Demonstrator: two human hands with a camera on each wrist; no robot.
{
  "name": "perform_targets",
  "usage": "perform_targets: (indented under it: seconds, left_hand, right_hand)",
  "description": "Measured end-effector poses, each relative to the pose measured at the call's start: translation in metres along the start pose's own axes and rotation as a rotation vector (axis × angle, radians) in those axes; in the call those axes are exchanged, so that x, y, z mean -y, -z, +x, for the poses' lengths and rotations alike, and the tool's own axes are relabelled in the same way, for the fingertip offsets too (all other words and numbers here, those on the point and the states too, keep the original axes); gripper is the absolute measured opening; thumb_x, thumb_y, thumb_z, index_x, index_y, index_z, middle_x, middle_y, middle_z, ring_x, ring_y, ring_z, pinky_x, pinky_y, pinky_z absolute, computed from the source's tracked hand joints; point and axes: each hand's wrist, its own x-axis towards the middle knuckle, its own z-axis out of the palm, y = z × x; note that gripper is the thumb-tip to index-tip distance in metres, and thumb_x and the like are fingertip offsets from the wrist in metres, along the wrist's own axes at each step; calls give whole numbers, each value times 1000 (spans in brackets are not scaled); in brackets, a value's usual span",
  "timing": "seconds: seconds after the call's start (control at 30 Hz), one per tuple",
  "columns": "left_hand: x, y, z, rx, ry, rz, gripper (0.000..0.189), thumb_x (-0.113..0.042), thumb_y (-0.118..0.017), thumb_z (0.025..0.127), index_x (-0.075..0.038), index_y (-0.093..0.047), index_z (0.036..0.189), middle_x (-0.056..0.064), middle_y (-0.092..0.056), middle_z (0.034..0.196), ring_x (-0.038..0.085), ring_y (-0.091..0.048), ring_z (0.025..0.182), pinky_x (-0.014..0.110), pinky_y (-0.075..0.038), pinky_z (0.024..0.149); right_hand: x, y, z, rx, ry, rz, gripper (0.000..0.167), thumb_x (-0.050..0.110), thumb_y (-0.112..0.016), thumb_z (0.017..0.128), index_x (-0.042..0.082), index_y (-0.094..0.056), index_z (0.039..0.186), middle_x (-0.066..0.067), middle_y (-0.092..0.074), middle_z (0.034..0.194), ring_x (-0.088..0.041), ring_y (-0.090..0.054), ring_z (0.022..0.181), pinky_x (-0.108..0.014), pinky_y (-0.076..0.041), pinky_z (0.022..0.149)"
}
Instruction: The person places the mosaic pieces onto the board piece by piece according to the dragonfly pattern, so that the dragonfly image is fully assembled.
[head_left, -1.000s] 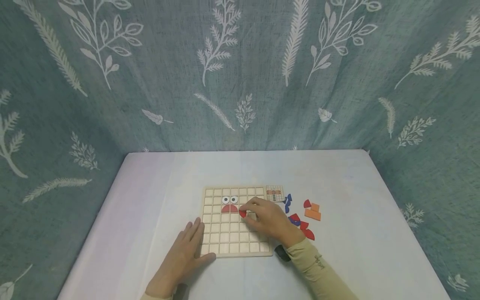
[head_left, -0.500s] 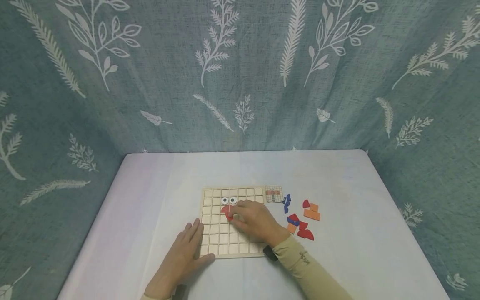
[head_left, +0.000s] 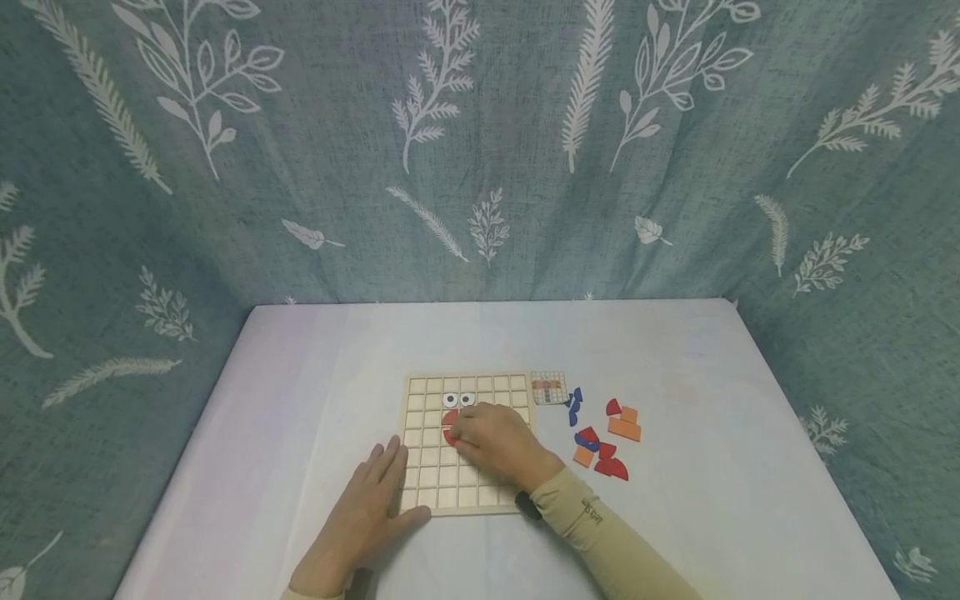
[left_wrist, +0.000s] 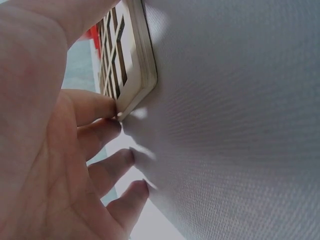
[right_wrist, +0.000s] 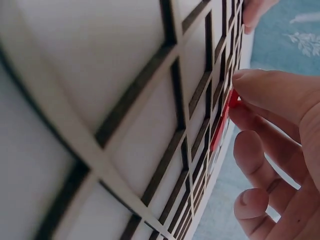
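- The right hand (head_left: 498,447) pinches a red piece (head_left: 449,437) between thumb and fingers, its other fingers bent (the right wrist view shows this best).
- That piece is at the wooden grid board (head_left: 467,497), just below another red piece (head_left: 450,417); whether it lies flat in its square cannot be told, since the fingers cover part of it.
- The left hand (head_left: 366,504) grips nothing; its fingers are extended along the board's left edge, with the thumb by the near edge.
- Two round eye pieces (head_left: 459,400) (white with dark centres) sit side by side on the board, above the red ones.
- A small picture card (head_left: 549,388) lies just beside the board's far right corner.
- Right of the board, on the white table (head_left: 322,375), lie blue pieces (head_left: 574,407), orange pieces (head_left: 625,429) and loose red pieces (head_left: 612,468), some overlapping.
- A green curtain (head_left: 337,192) (printed with pale leaves) surrounds the table's far side.
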Motion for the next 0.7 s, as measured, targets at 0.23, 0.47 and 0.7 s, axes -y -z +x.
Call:
perform_targets:
  seconds: [0.23,0.47,0.7]
  left_hand:
    - [-2,3,-1,11,2,-11,93,-55,-72,89,5,-40,152,23,-35,159,47,-31,145,62,-31,116]
    - [-2,3,-1,22,10,-12,93,-54,-73,89,5,-39,152,24,-35,159,48,-30,146,62,-30,116]
    - [-3,3,-1,14,7,-8,93,-52,-74,88,5,-40,152,25,-35,158,48,-31,145,62,-31,116]
  right_hand:
    - [2,-1,1,-21,8,-36,7,23,-76,93,19,-80,97,5,-73,107,-12,-68,101,-28,-57,88]
    - [5,0,2,6,-4,-35,7,22,-76,93,19,-80,97,6,-73,104,-11,-68,97,-26,-57,83]
    - [5,-1,2,16,-14,-47,7,22,-75,94,20,-81,98,7,-73,105,-10,-69,97,-25,-57,83]
